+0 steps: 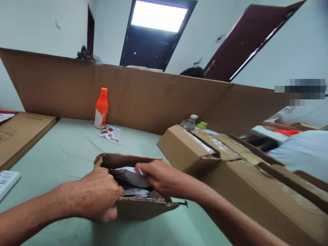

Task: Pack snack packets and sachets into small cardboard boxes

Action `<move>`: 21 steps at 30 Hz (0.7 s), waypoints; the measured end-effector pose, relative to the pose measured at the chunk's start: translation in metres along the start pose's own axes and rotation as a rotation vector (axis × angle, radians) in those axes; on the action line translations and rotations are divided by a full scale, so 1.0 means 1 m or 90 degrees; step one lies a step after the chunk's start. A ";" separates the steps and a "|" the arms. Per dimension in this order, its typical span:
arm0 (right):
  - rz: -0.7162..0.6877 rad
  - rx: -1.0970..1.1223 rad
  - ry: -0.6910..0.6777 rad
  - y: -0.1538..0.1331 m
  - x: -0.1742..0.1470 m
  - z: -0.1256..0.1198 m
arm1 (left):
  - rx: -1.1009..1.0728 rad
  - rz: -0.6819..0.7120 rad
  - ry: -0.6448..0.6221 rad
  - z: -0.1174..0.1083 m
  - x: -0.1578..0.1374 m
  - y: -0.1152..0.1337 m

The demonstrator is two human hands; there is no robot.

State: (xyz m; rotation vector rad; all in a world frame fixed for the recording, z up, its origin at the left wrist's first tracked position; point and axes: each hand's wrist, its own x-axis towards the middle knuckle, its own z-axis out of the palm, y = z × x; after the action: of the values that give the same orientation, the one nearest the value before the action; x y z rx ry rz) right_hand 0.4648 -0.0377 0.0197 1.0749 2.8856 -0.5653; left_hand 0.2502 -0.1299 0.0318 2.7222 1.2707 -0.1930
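Observation:
An open cardboard box (143, 209) stands in front of me on the green cloth. My left hand (98, 194) is closed over its near left edge, thumb outside and fingertips hidden inside. My right hand (160, 176) reaches over the right side, its fingers closed on a white packet (128, 175) with some reddish print. Below that packet, another whitish, flat item (137, 192) lies inside the box. How deep the contents go is hidden by my hands and the box walls.
An orange bottle (101, 109) stands behind the box, beside a printed card (110, 133). Several taped cardboard boxes (251, 191) crowd the right. A flat carton (28, 136) and a white device (9, 181) lie left. A tall cardboard panel (153, 95) borders the back; a person's light clothing (304, 153) shows beyond.

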 end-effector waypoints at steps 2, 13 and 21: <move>0.006 -0.048 -0.056 -0.002 0.013 0.009 | -0.011 -0.007 0.044 0.004 -0.002 0.000; -0.142 0.121 0.109 0.008 0.002 -0.004 | -0.106 -0.064 0.032 0.005 -0.003 0.004; 0.093 0.023 0.344 0.101 0.098 0.018 | -0.110 0.066 0.096 0.020 0.005 -0.009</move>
State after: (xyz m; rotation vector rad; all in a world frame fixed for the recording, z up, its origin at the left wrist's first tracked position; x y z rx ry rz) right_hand 0.4518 0.0882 -0.0437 1.6531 3.1932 -0.3649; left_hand 0.2454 -0.1237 0.0108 2.6861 1.1196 0.1290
